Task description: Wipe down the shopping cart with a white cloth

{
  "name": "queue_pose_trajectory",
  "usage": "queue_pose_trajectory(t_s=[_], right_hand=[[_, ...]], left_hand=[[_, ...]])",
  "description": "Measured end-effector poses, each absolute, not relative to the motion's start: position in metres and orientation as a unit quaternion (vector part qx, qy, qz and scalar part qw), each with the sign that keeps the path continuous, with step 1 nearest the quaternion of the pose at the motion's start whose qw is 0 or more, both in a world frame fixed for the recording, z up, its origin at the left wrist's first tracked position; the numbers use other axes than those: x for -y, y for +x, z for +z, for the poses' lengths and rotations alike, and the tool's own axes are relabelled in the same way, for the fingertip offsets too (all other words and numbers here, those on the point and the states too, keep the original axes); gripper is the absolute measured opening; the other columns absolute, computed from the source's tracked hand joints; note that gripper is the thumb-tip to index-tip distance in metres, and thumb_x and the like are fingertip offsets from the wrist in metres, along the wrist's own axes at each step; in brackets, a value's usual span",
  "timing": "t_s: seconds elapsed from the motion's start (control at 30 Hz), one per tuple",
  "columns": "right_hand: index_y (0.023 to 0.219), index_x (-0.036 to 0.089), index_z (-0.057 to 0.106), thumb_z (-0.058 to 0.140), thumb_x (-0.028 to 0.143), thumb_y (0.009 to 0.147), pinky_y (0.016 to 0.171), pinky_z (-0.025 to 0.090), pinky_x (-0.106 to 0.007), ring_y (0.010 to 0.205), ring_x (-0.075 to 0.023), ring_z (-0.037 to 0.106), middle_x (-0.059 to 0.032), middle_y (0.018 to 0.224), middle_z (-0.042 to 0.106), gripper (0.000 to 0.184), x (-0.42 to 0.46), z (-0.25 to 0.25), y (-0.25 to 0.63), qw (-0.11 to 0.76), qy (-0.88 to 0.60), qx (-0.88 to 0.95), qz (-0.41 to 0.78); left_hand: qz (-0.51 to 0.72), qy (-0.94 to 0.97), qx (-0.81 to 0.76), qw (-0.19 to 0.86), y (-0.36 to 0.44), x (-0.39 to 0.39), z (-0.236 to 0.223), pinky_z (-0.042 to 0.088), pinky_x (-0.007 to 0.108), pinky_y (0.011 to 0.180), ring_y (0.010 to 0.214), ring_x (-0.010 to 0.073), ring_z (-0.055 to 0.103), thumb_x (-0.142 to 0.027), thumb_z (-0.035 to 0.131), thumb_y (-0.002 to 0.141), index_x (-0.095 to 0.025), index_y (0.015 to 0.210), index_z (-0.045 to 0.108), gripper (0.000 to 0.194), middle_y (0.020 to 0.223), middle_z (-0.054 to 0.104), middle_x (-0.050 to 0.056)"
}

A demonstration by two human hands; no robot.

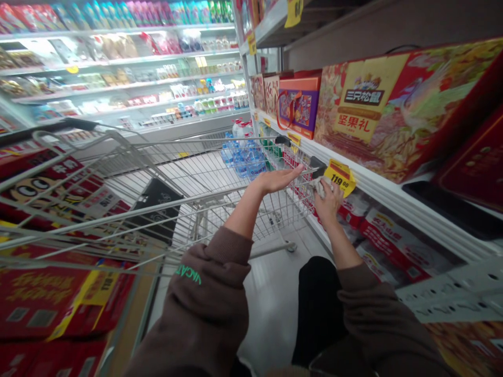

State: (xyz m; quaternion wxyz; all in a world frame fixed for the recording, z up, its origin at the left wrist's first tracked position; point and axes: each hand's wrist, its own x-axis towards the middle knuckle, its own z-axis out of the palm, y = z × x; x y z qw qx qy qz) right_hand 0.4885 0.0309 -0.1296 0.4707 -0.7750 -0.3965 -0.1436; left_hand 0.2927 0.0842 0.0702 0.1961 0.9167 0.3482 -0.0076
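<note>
The whitish packet (319,186) is clenched in the fingers of the right hand (329,203) at the far rim of the wire shopping cart (204,140), beside a yellow 119.00 price tag (340,177), not yet down in the basket, while the left hand (279,179) lies open, its fingers released.

the left hand (278,179) sits just right of the frame's centre, open and flat, its fingers (293,172) straight and pointing to the upper right. the right hand (328,203) is close beside it, a little lower and further right, with its fingers curled over and closed. the bare left forearm (243,214) and right forearm (338,243) angle up from the bottom of the frame, out of brown hoodie sleeves (204,298).
</note>
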Motion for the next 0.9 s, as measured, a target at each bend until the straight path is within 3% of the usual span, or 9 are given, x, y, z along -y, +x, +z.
queue_pose_trajectory(t_s=[0.27, 0.43, 0.6, 0.9], right_hand=[[0.134, 0.029, 0.066, 0.055, 0.026, 0.088, 0.102, 0.042, -0.048, 0.119, -0.0292, 0.047, -0.0114, 0.139, 0.056, 0.047, -0.027, -0.118, 0.436, 0.446, -0.775, 0.418, -0.159], [0.135, 0.032, 0.065, 0.055, 0.026, 0.089, 0.101, 0.044, -0.046, 0.119, -0.0281, 0.047, -0.009, 0.139, 0.057, 0.048, -0.022, -0.117, 0.434, 0.444, -0.755, 0.456, -0.155], [0.138, 0.03, 0.062, 0.054, 0.026, 0.088, 0.101, 0.042, -0.053, 0.122, -0.0323, 0.044, -0.0105, 0.142, 0.055, 0.051, -0.009, -0.115, 0.455, 0.423, -0.792, 0.405, -0.17], [0.138, 0.03, 0.063, 0.057, 0.028, 0.088, 0.103, 0.044, -0.048, 0.121, -0.0282, 0.047, -0.0105, 0.138, 0.057, 0.05, -0.015, -0.115, 0.457, 0.435, -0.759, 0.452, -0.176]], left_hand=[[-0.001, 0.918, -0.322, 0.23, 0.292, -0.09, 0.067, 0.015, 0.047, 0.13, 0.156, 0.028, 0.029, -0.085, -0.003, 0.087, -0.035, 0.158, 0.039, 0.096, 0.166, 0.032, -0.004], [0.002, 0.919, -0.328, 0.218, 0.29, -0.088, 0.069, 0.015, 0.051, 0.13, 0.156, 0.029, 0.03, -0.085, -0.004, 0.087, -0.037, 0.157, 0.039, 0.095, 0.166, 0.033, -0.004], [-0.007, 0.917, -0.333, 0.22, 0.287, -0.083, 0.073, 0.016, 0.053, 0.13, 0.155, 0.0327, 0.029, -0.088, -0.006, 0.083, -0.037, 0.155, 0.043, 0.101, 0.166, 0.033, -0.004], [-0.007, 0.921, -0.32, 0.223, 0.288, -0.084, 0.069, 0.012, 0.051, 0.13, 0.157, 0.0286, 0.027, -0.088, 0.0, 0.085, -0.037, 0.158, 0.037, 0.097, 0.167, 0.029, -0.005]])
